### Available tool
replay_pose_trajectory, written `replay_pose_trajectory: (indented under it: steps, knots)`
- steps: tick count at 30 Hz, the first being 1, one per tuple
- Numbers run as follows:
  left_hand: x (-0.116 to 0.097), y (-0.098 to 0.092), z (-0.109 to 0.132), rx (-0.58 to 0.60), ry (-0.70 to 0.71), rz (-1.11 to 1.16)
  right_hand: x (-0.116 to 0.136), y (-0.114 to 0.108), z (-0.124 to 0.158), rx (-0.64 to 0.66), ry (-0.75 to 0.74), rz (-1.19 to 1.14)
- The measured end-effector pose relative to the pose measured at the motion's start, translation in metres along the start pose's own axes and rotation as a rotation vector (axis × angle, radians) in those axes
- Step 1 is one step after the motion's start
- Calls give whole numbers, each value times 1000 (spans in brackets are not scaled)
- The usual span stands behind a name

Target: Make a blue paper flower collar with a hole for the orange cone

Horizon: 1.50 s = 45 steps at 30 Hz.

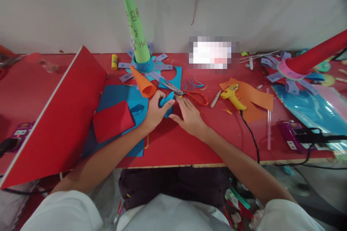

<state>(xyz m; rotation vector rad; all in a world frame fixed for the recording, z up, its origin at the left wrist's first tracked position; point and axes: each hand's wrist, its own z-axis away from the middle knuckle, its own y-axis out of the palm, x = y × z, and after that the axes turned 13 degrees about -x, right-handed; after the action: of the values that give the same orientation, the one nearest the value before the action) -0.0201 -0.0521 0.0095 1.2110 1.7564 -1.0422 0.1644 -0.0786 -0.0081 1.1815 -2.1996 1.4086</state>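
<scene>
My left hand is closed around a small blue foam sheet that is bent into a roll, its thumb pressed on the sheet. Just to the right, my right hand has its fingers stretched out and its thumb apart, close to the roll's side; whether it touches is hard to tell. Beyond my hands lie scissors with orange handles. An orange cone rests on its side just past my left hand. Under and beside that hand are a blue sheet and a red folded piece.
A green column on a petalled base stands behind. A yellow glue gun lies on orange sheets, its cord running off the front edge. A red board stands at left. Power strips, a glue stick and a red column are around.
</scene>
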Motion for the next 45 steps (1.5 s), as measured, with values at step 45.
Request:
replay_pose_trajectory:
  steps: [45]
  knots:
    - [-3, -2, 20, 136, 748, -399, -12, -34, -23, -488, 397, -338]
